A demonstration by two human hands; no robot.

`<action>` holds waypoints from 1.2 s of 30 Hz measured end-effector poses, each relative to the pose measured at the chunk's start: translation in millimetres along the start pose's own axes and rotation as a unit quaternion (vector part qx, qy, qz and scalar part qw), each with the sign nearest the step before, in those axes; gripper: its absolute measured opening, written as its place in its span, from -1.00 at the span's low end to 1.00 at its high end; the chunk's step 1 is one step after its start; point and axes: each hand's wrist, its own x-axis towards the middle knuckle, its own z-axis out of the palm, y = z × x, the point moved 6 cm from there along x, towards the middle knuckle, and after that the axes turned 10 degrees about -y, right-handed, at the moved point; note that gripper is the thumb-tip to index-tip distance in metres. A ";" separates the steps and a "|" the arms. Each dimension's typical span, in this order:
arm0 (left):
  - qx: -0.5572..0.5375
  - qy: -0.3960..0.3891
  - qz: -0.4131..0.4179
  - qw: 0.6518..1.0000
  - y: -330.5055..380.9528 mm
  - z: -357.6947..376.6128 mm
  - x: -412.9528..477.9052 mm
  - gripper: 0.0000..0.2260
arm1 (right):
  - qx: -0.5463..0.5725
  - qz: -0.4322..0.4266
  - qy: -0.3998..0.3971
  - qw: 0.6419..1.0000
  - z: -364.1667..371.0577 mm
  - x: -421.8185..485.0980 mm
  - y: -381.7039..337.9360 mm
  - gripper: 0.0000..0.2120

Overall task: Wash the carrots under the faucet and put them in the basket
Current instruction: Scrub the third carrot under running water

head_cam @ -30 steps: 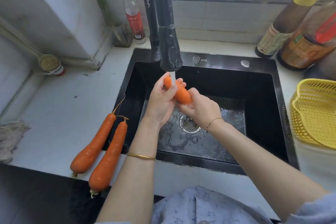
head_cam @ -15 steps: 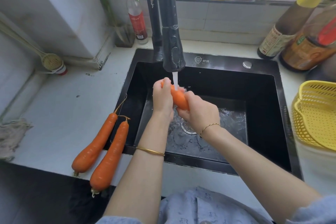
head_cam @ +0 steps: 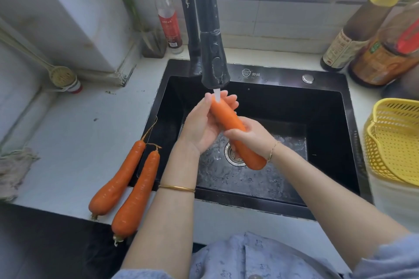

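Note:
An orange carrot (head_cam: pixel 229 120) slants over the black sink (head_cam: pixel 326 129), its thin end under the stream from the black faucet (head_cam: pixel 214 61). My left hand (head_cam: pixel 201 124) cradles the upper part, fingers curled behind it and thumb on its left side. My right hand (head_cam: pixel 254 136) grips the carrot's middle, and the thick end sticks out below near the drain. Two more carrots (head_cam: pixel 118 179) (head_cam: pixel 137 195) lie side by side on the white counter left of the sink. The yellow perforated basket (head_cam: pixel 394 140) stands at the right edge.
Bottles (head_cam: pixel 167 18) (head_cam: pixel 353 29) and jars line the back wall and windowsill. A grey rag (head_cam: pixel 13 170) lies at the counter's left edge. A white box-like block (head_cam: pixel 68 7) fills the back left corner, with a long-handled brush (head_cam: pixel 61 76) beside it.
The carrot has slid down and to the right through my hands, so its thick end now shows below my right hand. My left hand has opened more around the upper part.

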 end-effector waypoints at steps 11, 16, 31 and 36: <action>0.169 0.185 0.054 0.967 16.4 -13.9 5.0 -0.83 | -0.051 -0.015 0.018 0.998 3.1 11.0 -7.2 -0.71; 0.198 0.167 0.058 0.964 20.9 -14.6 8.8 -0.73 | 0.117 0.070 -0.028 0.990 9.3 8.7 3.6 -0.45; 0.234 0.089 0.058 0.966 15.4 -13.8 -1.9 -0.85 | 0.186 0.069 -0.072 0.977 14.0 9.4 -0.5 -0.61; 0.284 0.116 0.070 0.949 17.2 -3.4 1.9 -0.80 | 0.167 0.045 -0.055 0.983 11.4 11.8 -3.8 -0.69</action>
